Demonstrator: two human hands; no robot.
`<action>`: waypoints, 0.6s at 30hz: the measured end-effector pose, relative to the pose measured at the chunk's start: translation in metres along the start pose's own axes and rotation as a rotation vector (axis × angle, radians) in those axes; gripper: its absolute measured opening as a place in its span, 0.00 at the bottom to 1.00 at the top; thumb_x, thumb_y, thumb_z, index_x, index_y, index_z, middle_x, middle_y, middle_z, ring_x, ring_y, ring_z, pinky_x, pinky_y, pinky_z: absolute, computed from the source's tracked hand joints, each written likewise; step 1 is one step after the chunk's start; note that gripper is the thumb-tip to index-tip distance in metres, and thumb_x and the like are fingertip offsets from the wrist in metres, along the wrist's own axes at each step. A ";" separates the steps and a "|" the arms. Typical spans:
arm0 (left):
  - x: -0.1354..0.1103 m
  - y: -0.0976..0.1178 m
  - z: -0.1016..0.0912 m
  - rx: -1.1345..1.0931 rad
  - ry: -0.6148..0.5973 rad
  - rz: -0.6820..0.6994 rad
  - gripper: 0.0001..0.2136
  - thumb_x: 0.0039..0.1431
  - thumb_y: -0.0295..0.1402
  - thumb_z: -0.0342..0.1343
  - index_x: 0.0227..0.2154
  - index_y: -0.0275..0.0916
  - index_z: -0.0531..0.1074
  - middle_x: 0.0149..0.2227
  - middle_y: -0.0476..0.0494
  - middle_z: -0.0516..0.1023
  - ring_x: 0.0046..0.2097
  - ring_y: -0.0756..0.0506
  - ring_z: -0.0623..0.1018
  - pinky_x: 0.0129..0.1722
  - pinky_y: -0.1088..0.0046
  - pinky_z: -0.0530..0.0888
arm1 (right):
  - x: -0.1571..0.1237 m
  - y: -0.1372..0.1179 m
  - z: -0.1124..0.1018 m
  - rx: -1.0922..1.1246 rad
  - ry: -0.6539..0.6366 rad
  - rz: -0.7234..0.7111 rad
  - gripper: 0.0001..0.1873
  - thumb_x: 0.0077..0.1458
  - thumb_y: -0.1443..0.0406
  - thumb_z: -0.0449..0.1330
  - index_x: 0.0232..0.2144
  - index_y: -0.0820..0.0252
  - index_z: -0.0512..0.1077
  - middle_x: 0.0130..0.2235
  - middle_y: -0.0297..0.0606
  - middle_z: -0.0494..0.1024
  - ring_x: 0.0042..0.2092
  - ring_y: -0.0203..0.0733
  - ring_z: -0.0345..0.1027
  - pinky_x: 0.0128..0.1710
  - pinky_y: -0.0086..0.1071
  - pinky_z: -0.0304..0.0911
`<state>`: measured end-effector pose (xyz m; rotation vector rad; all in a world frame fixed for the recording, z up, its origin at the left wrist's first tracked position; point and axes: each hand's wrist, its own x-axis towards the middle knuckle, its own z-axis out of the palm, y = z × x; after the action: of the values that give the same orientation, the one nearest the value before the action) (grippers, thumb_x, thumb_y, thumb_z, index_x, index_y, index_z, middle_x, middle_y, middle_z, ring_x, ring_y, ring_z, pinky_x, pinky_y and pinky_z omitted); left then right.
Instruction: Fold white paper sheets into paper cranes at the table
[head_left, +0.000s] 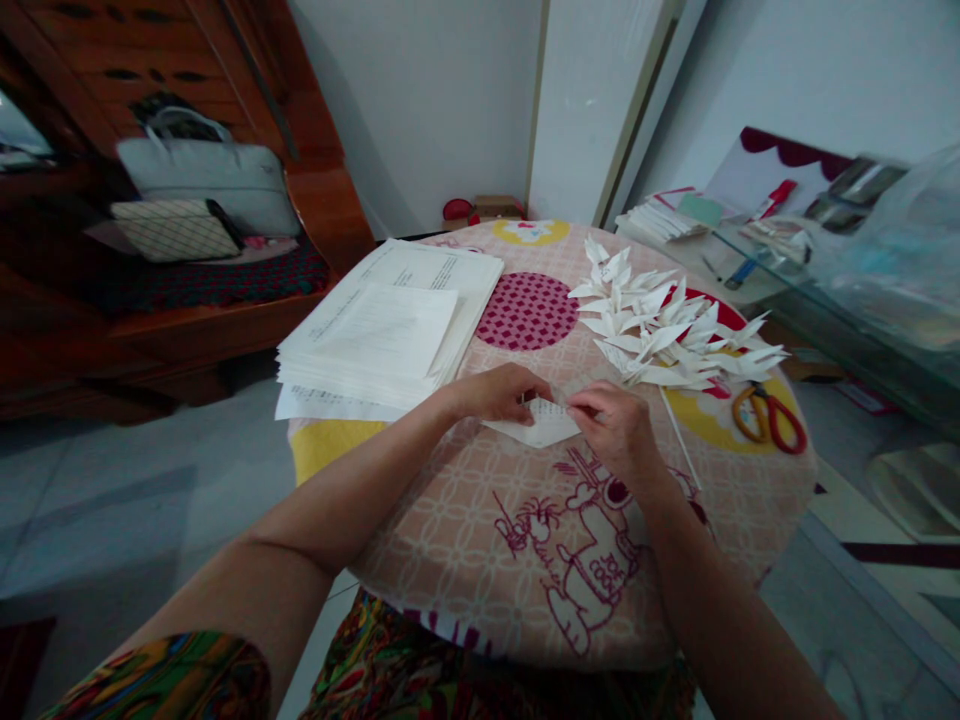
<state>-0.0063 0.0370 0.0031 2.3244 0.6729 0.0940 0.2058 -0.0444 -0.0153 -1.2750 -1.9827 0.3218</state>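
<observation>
A partly folded sheet of printed paper (546, 428) lies on the cloth-covered table between my hands. My left hand (504, 394) grips its left side, thumb on top and fingers curled over the upper edge. With thumb and fingers pinched, my right hand (616, 420) holds its right corner. Beyond my right hand lies a heap of folded white paper cranes (652, 325). To the left of my hands sits a thick stack of printed sheets (360, 365), topped by a smaller blank-looking piece of paper (401, 325).
Scissors (771, 416) with orange and red handles lie near the right table edge. A thin white stick (681, 440) rests beside my right forearm. The round table has a patterned pink cloth (442, 520). A glass shelf (817, 330) adjoins on the right; a wooden bench (217, 310) holds bags at left.
</observation>
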 end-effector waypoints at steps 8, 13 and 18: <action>-0.008 -0.002 0.010 0.276 0.226 -0.058 0.20 0.52 0.28 0.64 0.50 0.36 0.73 0.39 0.43 0.78 0.41 0.46 0.75 0.42 0.71 0.68 | -0.007 -0.004 0.023 -0.104 -0.260 -0.182 0.12 0.58 0.74 0.57 0.31 0.61 0.79 0.36 0.45 0.77 0.41 0.46 0.70 0.42 0.36 0.66; -0.023 0.003 0.030 0.188 0.387 0.064 0.10 0.54 0.20 0.56 0.39 0.34 0.74 0.38 0.43 0.75 0.38 0.48 0.74 0.40 0.74 0.69 | -0.007 -0.003 0.022 -0.101 -0.265 -0.194 0.15 0.60 0.75 0.54 0.31 0.61 0.80 0.36 0.45 0.77 0.41 0.47 0.69 0.42 0.37 0.65; -0.029 0.005 0.040 0.122 0.363 0.123 0.08 0.59 0.21 0.53 0.33 0.35 0.77 0.35 0.44 0.77 0.37 0.49 0.75 0.40 0.74 0.70 | -0.008 -0.003 0.019 -0.098 -0.298 -0.204 0.15 0.56 0.77 0.53 0.31 0.62 0.79 0.35 0.45 0.77 0.41 0.46 0.68 0.42 0.37 0.65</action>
<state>-0.0194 -0.0054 -0.0201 2.4912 0.7264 0.5563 0.1924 -0.0493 -0.0310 -1.1219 -2.3861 0.3330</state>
